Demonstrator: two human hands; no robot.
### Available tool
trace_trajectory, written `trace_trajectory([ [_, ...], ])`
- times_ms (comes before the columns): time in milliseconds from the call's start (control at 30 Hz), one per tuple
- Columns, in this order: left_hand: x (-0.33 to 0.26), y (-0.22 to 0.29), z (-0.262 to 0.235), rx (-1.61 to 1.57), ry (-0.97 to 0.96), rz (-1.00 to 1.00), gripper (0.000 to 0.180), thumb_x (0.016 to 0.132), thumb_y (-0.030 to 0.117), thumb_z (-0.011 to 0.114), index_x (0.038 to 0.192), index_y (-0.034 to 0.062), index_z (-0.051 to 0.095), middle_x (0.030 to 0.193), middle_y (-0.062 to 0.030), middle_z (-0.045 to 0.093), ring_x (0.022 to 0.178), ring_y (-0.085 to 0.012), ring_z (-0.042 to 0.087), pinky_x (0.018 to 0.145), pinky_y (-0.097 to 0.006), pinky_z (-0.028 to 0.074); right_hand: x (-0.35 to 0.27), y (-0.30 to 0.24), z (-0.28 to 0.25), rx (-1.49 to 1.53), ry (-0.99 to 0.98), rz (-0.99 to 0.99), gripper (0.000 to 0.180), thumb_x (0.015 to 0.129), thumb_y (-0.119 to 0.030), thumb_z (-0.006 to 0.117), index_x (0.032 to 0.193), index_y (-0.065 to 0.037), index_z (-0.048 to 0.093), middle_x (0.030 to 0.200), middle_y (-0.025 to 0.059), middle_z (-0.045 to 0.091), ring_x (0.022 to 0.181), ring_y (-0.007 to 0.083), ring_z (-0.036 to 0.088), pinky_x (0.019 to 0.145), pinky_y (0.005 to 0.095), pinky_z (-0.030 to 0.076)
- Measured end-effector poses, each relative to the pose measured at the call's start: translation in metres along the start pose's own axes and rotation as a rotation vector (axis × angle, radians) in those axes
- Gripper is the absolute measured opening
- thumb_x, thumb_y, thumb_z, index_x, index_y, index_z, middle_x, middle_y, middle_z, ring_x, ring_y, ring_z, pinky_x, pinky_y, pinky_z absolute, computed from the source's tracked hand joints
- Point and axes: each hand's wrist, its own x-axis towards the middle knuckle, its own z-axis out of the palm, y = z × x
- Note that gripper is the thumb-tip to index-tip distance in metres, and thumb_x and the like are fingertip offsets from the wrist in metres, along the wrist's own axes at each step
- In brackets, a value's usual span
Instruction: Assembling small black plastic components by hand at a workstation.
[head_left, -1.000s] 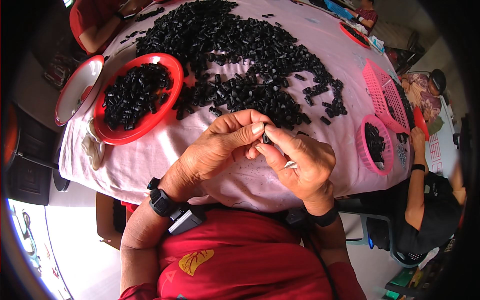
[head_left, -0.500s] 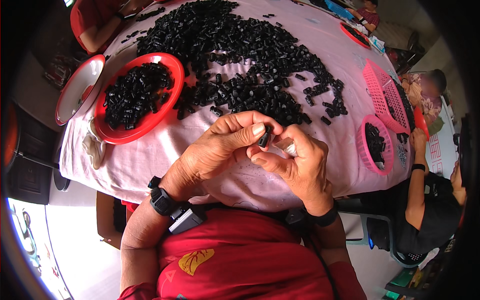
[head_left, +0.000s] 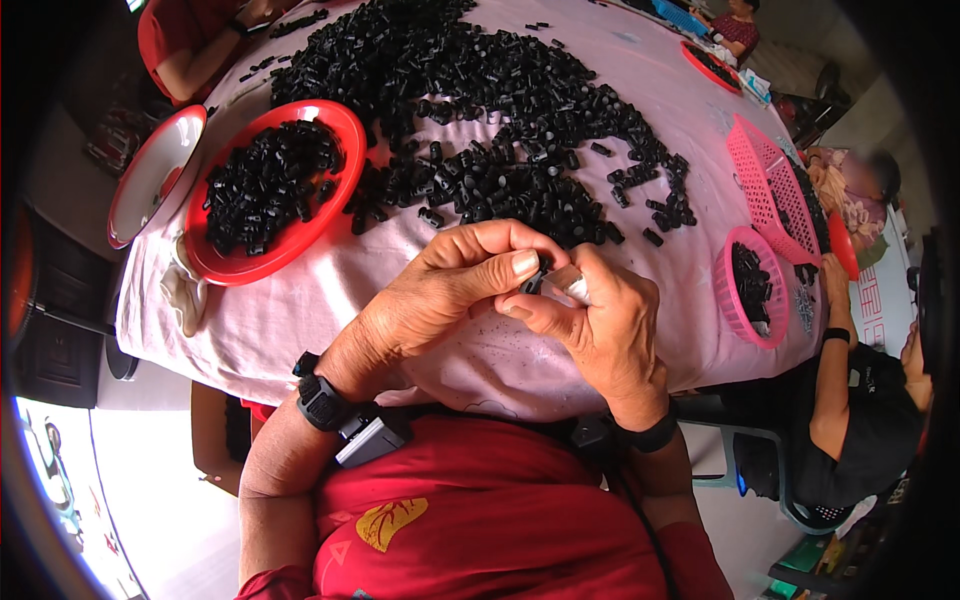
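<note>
My left hand [head_left: 430,290] pinches a small black cylindrical plastic part [head_left: 534,278] between thumb and forefinger, just above the near side of the table. Close against it, my right hand [head_left: 615,325] is closed on a thin, flat, blade-like piece [head_left: 574,285] with a whitish end. The thumb and forefinger of that hand reach up to the black part, and the fingers partly hide both things. Beyond my hands lies a big heap of similar black parts [head_left: 480,175], loose on the pink tablecloth [head_left: 480,370].
To the left, a red plate [head_left: 340,205] holds black parts beside a white basin [head_left: 150,190] and a pale glove [head_left: 182,295]. Pink baskets [head_left: 770,200] stand at right. Other people sit around the table, one in black [head_left: 860,430] at right.
The black part has turned slightly in my left fingertips, and the right forefinger has shifted a little toward it. The grips are otherwise alike.
</note>
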Motion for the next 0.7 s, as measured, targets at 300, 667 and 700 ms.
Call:
trace_trajectory([
  [300, -0.003, 0.004, -0.001, 0.067, 0.006, 0.012, 0.025, 0.095, 0.021, 0.059, 0.113, 0.0033, 0.061, 0.107, -0.0040, 0.064, 0.098, -0.0118, 0.059, 0.086, -0.027, 0.049, 0.002, -0.001, 0.002, 0.007, 0.000, -0.012, 0.055, 0.074, -0.054, 0.074, 0.072, -0.003, 0.052, 0.058, 0.0078, 0.058, 0.050, 0.0224, 0.059, 0.047, 0.0331, 0.045],
  [667, -0.002, 0.020, -0.004, -0.030, 0.254, 0.117, 0.025, 0.096, 0.026, 0.056, 0.110, 0.0057, 0.061, 0.087, -0.0005, 0.061, 0.072, -0.0070, 0.055, 0.068, -0.022, 0.045, 0.000, -0.006, -0.005, 0.191, -0.020, 0.103, 0.045, 0.079, -0.040, 0.076, 0.069, -0.004, 0.053, 0.055, 0.0068, 0.056, 0.045, 0.0173, 0.054, 0.045, 0.0306, 0.041],
  [700, 0.000, 0.024, -0.013, -0.079, 0.319, 0.228, 0.026, 0.097, 0.027, 0.055, 0.110, 0.0047, 0.060, 0.085, -0.0012, 0.061, 0.069, -0.0085, 0.055, 0.067, -0.022, 0.045, 0.000, -0.006, -0.005, 0.198, -0.018, 0.100, 0.045, 0.079, -0.040, 0.076, 0.069, -0.004, 0.053, 0.055, 0.0068, 0.056, 0.045, 0.0173, 0.054, 0.045, 0.0306, 0.041],
])
